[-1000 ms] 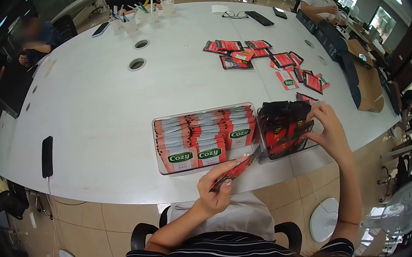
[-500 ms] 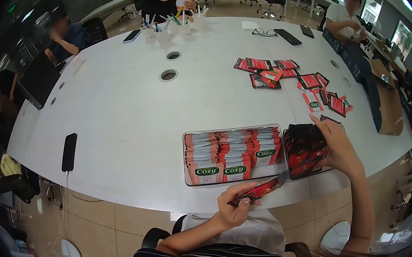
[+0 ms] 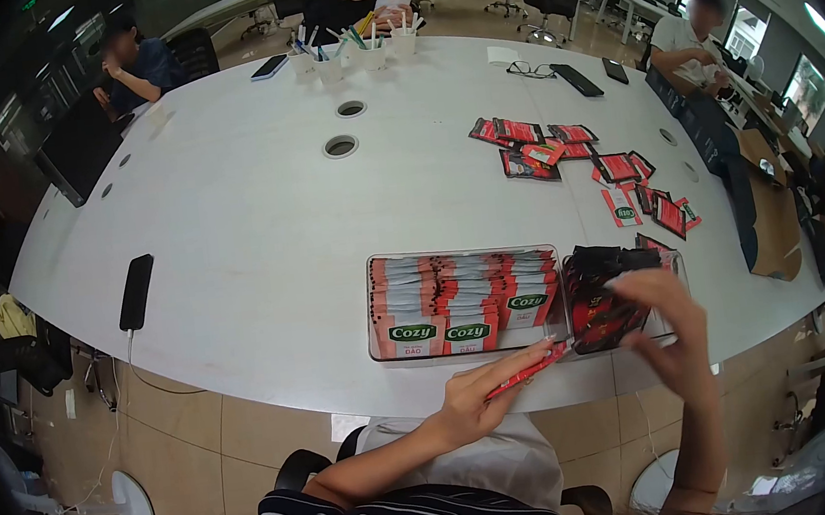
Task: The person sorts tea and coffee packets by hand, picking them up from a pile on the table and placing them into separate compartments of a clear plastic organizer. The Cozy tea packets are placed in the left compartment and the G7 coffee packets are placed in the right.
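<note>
My left hand [image 3: 482, 391] is closed on a red and black sachet [image 3: 526, 376] at the table's near edge, seen almost edge-on. My right hand [image 3: 676, 325] hovers at the right side of a clear tray of black and red sachets [image 3: 604, 308]. Its thumb and fingers are apart and slightly blurred, with nothing visible between them. To the left of that tray, a clear box [image 3: 423, 360] holds upright rows of pink and white Cozy sachets [image 3: 466, 317].
Loose red and black sachets [image 3: 528, 163] lie scattered to the right on the white table [image 3: 258, 223]. A phone [image 3: 137, 291] with a cable lies at left. Cups of pens [image 3: 373, 57], glasses [image 3: 531, 70] and an open cardboard box [image 3: 767, 205] sit farther off. Several people sit around.
My left hand has moved slightly right and up, turning the sachet more edge-on. My right hand has come down from the tray's far right corner, its fingers now spread beside the black sachets.
</note>
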The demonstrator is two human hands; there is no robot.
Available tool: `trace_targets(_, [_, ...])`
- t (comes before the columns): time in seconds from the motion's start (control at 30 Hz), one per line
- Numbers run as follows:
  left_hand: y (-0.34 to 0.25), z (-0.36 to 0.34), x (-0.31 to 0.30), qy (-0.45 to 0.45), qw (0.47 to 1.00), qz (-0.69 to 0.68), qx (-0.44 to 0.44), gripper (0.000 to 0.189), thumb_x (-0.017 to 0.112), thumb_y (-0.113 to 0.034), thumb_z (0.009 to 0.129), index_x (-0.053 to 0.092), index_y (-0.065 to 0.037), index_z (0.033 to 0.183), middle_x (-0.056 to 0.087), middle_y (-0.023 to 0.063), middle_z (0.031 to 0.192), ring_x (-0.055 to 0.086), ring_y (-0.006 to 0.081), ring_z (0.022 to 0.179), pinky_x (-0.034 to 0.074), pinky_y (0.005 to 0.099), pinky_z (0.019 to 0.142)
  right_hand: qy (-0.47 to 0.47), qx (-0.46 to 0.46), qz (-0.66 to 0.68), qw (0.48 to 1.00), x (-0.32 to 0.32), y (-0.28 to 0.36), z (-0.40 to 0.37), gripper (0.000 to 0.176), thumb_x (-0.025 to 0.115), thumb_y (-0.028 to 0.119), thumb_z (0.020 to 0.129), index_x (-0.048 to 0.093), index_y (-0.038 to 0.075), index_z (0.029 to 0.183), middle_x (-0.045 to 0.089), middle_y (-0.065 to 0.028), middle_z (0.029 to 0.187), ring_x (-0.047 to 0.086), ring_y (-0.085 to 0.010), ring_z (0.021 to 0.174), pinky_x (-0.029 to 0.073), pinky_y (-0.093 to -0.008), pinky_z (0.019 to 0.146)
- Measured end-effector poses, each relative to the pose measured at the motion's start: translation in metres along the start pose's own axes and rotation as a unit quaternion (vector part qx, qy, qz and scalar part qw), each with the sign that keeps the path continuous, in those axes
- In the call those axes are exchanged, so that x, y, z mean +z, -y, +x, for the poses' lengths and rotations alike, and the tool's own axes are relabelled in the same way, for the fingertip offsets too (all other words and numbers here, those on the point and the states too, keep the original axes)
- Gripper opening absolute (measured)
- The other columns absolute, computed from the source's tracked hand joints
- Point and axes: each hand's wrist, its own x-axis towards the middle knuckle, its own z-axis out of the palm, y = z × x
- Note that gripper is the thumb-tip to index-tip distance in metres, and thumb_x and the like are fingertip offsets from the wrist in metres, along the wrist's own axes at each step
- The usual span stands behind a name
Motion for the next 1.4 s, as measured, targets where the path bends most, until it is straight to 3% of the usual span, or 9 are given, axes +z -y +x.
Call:
trace_targets(0.13, [-0.008,-0.001,-0.005,0.062,0.998,0.019,0.002,0.051,0.063,0.010,0.073,0.057,0.003,0.123,0.062,0.0211,0.120,0.065,0.0298,0.105,0.052,0.0329,0.091,0.015,-0.092,0.033,0.995,0.033,0.012,-0.014,0.042,0.079,0.000,0.062,0.065,0.007,0.101,0.067,-0.0069,0.100,0.061,-0.0281,0.099,0.046,-0.0373,0.087])
trace_targets(0.23, [-0.007,-0.003,-0.003,0.045,0.999,0.020,-0.004,0.051,0.064,0.009,0.073,0.057,0.002,0.123,0.063,0.0186,0.120,0.066,0.0281,0.104,0.053,0.0313,0.088,-0.006,-0.072,0.107,0.992,0.038,0.009,-0.010,0.034,0.076,-0.004,0.062,0.064,0.005,0.093,0.068,-0.0071,0.094,0.064,-0.0248,0.091,0.049,-0.0343,0.079])
trace_targets(0.33, [-0.002,0.002,-0.001,0.020,0.999,0.045,0.007,0.047,0.063,0.008,0.078,0.058,0.000,0.125,0.063,0.0158,0.121,0.068,0.0251,0.098,0.055,0.0287,0.082,-0.033,0.017,0.179,0.983,0.034,0.010,-0.016,0.031,0.072,-0.010,0.063,0.063,0.003,0.090,0.068,-0.0088,0.093,0.065,-0.0211,0.087,0.050,-0.0305,0.075])
trace_targets(0.43, [-0.005,0.002,0.003,0.009,1.000,-0.017,-0.022,0.040,0.060,0.007,0.083,0.059,0.001,0.123,0.063,0.0163,0.120,0.068,0.0244,0.097,0.055,0.0291,0.083,-0.117,0.077,0.132,0.981,0.010,0.011,-0.024,0.027,0.068,-0.014,0.066,0.061,0.002,0.088,0.068,-0.0102,0.093,0.065,-0.0184,0.086,0.049,-0.0282,0.076])
trace_targets(0.53, [-0.006,0.007,0.003,0.029,0.999,-0.004,-0.013,0.032,0.058,0.009,0.083,0.061,0.005,0.115,0.065,0.0188,0.115,0.069,0.0256,0.095,0.055,0.0313,0.083,-0.212,0.068,0.044,0.974,-0.011,-0.005,-0.027,0.021,0.063,-0.012,0.072,0.058,0.000,0.088,0.066,-0.0101,0.086,0.063,-0.0210,0.080,0.047,-0.0290,0.072])
trace_targets(0.67, [-0.004,0.006,0.006,0.026,1.000,-0.008,-0.003,0.030,0.057,0.010,0.083,0.064,0.004,0.111,0.066,0.0179,0.112,0.069,0.0234,0.092,0.055,0.0299,0.081,-0.078,0.089,-0.238,0.964,-0.033,-0.031,-0.031,0.020,0.069,0.001,0.075,0.057,0.001,0.090,0.059,-0.0112,0.081,0.057,-0.0291,0.076,0.044,-0.0352,0.069])
trace_targets(0.77, [-0.003,0.005,0.005,0.027,1.000,-0.001,-0.004,0.026,0.057,0.008,0.084,0.065,0.004,0.108,0.068,0.0166,0.109,0.069,0.0223,0.091,0.055,0.0289,0.080,0.016,0.074,-0.155,0.985,-0.025,-0.054,-0.032,0.022,0.071,0.005,0.073,0.058,0.002,0.090,0.058,-0.0103,0.079,0.056,-0.0289,0.075,0.043,-0.0374,0.069])
trace_targets(0.9, [-0.006,0.005,0.004,0.020,1.000,0.014,-0.016,0.025,0.057,0.007,0.084,0.066,0.003,0.106,0.069,0.0150,0.106,0.069,0.0217,0.089,0.055,0.0285,0.078,0.055,0.071,-0.210,0.973,-0.010,-0.058,-0.021,0.026,0.074,0.008,0.070,0.059,0.005,0.091,0.057,-0.0095,0.076,0.054,-0.0283,0.075,0.043,-0.0388,0.070])
trace_targets(1.4, [-0.003,0.003,0.004,0.062,0.997,0.036,-0.015,0.026,0.062,0.003,0.083,0.066,-0.002,0.108,0.069,0.0105,0.103,0.068,0.0225,0.087,0.055,0.0299,0.074,0.097,0.037,-0.194,0.975,-0.017,-0.070,-0.017,0.026,0.079,0.010,0.059,0.062,0.004,0.078,0.058,-0.0049,0.073,0.052,-0.0245,0.077,0.043,-0.0372,0.071])
